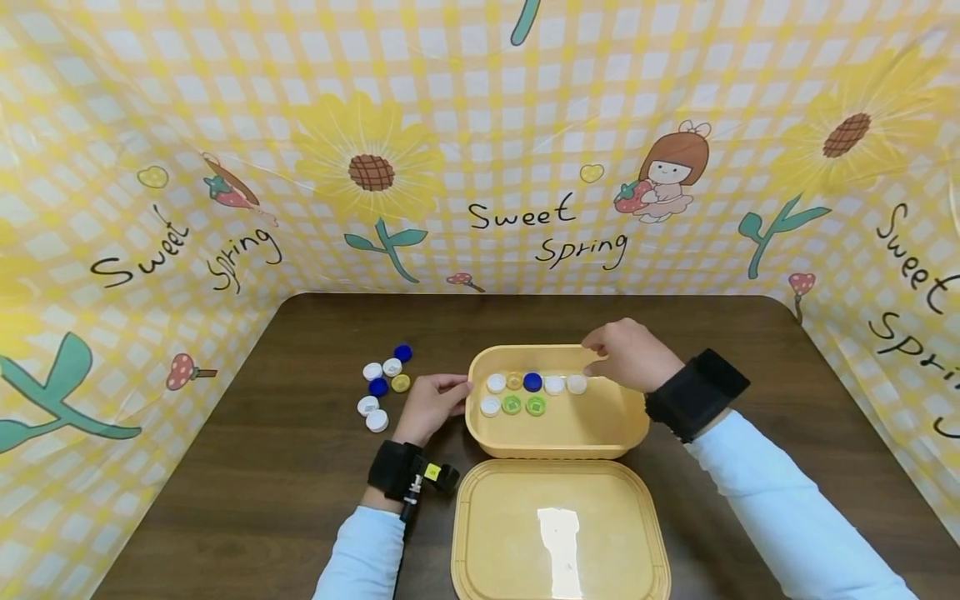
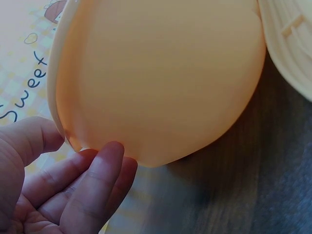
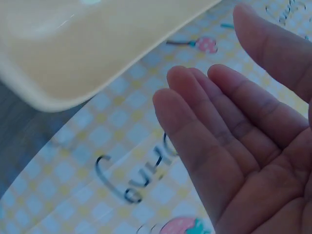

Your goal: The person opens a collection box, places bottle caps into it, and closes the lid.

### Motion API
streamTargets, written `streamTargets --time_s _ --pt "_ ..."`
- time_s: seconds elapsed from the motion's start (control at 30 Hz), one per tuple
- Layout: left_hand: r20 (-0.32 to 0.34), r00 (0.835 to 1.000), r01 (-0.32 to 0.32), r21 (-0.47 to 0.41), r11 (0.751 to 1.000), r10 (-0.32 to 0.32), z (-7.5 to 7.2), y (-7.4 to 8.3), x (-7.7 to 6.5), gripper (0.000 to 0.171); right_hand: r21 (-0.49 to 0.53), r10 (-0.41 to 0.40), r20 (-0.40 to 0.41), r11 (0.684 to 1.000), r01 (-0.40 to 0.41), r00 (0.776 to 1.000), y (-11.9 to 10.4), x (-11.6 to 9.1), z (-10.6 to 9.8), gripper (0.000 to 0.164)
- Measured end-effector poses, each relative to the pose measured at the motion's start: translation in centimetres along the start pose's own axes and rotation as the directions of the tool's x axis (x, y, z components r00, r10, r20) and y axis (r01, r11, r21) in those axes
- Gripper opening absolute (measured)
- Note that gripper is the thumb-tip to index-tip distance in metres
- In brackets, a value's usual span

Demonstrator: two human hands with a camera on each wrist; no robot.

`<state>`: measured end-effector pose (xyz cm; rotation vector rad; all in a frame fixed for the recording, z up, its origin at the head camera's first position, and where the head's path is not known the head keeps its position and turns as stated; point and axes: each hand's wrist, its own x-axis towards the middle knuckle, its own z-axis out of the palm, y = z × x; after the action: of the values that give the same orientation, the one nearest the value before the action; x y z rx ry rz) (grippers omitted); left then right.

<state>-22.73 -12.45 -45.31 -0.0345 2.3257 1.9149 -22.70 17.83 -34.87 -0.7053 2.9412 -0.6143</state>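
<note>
An oblong yellow plastic box holds several bottle caps in two rows. Its back row has a white cap, a gold cap, a blue cap and two more white ones. In front of these lie a white cap and two green caps. At the box's left end, my left hand grips the rim, thumb and fingers close together there in the left wrist view. My right hand hovers over the back right of the box, fingers spread from the thumb with nothing between them, near the rightmost white cap.
Left of the box, several loose caps lie on the dark wooden table: white, blue and gold. A yellow lid lies directly in front of the box. Checked cloth hangs around the table's back and sides.
</note>
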Motion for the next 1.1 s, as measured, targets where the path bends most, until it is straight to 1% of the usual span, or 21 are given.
streamTargets --time_s 0.07,0.17,0.27,0.4,0.5,0.63,0.77,0.93,1.0,1.1 --pt "-0.002 1.000 -0.002 0.002 1.000 0.002 -0.1 0.0 0.0 0.024 0.005 0.006 -0.034 1.000 -0.006 0.999 0.8 -0.5 -0.2 0.033" --pt "-0.005 1.000 -0.001 0.003 1.000 0.001 -0.2 0.1 0.0 0.025 0.033 0.042 -0.068 0.999 -0.040 0.997 2.1 -1.4 -0.3 0.031" --pt "-0.003 1.000 -0.003 0.005 1.000 0.003 -0.2 0.1 -0.1 0.025 0.076 0.090 -0.084 0.994 -0.084 0.992 3.3 -2.3 -0.3 0.032" --pt "-0.004 1.000 -0.002 0.010 1.000 0.002 -0.3 0.1 -0.1 0.025 0.108 0.123 -0.096 0.988 -0.113 0.988 4.9 -3.5 0.1 0.036" --pt "-0.011 1.000 0.006 0.013 1.000 -0.006 -0.3 0.2 0.0 0.026 0.143 0.144 -0.089 0.981 -0.131 0.985 5.9 -4.1 0.5 0.037" --pt "-0.020 1.000 0.011 0.019 1.000 -0.011 -0.4 0.2 0.0 0.026 0.222 0.179 -0.069 0.962 -0.160 0.981 6.8 -4.6 1.3 0.039" --pt "-0.024 1.000 0.014 0.015 1.000 -0.013 -0.4 0.2 0.1 0.026 0.286 0.204 -0.061 0.941 -0.179 0.977 7.5 -4.8 2.1 0.041" --pt "-0.009 1.000 0.002 -0.012 1.000 -0.002 -0.2 0.1 0.0 0.026 0.334 0.234 -0.054 0.921 -0.203 0.971 8.3 -4.8 3.2 0.044" --pt "0.007 1.000 0.003 -0.014 1.000 -0.003 -0.1 0.8 -0.5 0.027 0.356 0.239 -0.050 0.911 -0.207 0.970 8.8 -4.8 3.7 0.046" --pt "0.033 0.999 0.008 -0.003 1.000 -0.008 0.0 1.9 -1.2 0.029 0.411 0.239 -0.039 0.889 -0.203 0.970 9.5 -4.8 4.4 0.048"
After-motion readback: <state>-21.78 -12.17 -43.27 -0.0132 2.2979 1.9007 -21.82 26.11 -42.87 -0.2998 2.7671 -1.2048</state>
